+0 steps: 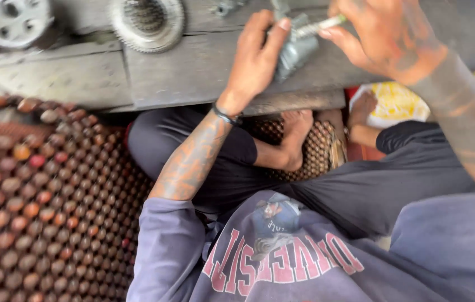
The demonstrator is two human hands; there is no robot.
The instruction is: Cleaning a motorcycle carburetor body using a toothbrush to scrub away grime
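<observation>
**Count of things in view**

There are two hands: the left hand (257, 59) and the right hand (386, 33). Between them is one grey metal part (296, 50), and one light thin rod (321, 25) is at the right hand. On the far left lie two round metal pieces: one toothed gear ring (147, 22) and one pale disc with holes (11, 19). There is one grey wooden board (81, 78). Two bare feet (296, 137) show near the middle. One black wristband (226, 116) is on the left wrist. One beaded mat (41, 207) covers the floor at left.
</observation>
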